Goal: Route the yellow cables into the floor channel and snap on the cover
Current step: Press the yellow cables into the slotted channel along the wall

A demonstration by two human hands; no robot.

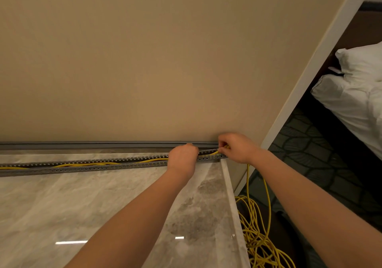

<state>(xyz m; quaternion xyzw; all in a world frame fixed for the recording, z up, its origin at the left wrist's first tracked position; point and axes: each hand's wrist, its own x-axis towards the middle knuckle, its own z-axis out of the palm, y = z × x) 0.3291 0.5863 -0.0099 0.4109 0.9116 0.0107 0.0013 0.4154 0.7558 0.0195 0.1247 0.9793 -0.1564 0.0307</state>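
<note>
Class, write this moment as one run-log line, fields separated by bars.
step: routing | left hand: pressing on slotted channel | right hand: pinching yellow cables at channel end | slack: coil on floor | cover: not fitted

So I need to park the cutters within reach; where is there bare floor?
The marble floor on the near side of the channel, left of the left hand, is bare. Crowded: the channel's right end, where both hands work, right hand, and the carpet beyond the marble edge, piled with loose yellow cables.
</note>
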